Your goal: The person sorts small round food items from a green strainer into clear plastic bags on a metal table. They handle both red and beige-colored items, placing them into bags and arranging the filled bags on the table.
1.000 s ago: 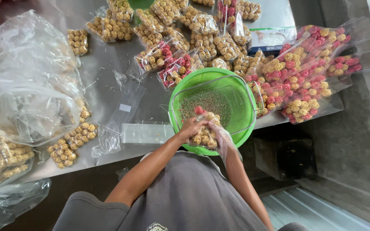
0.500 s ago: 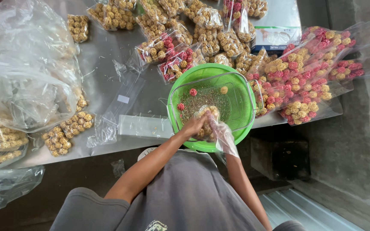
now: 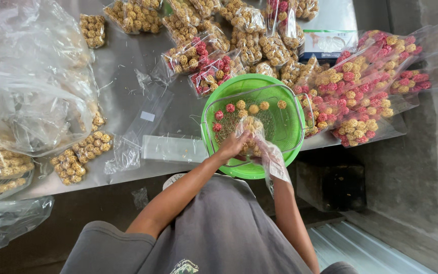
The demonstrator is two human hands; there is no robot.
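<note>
A clear plastic bag (image 3: 259, 144), partly filled with tan puffed balls, is hanging over the green strainer bowl (image 3: 252, 124) at the table's (image 3: 128, 76) near edge. The left hand (image 3: 233, 145) and right hand (image 3: 265, 152) are gripping it, fingers pinching its mouth. More loose red and tan balls (image 3: 244, 107) are now lying in the bowl than a second ago.

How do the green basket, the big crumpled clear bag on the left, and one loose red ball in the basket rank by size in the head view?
1. Crumpled clear bag
2. Green basket
3. Red ball
</note>
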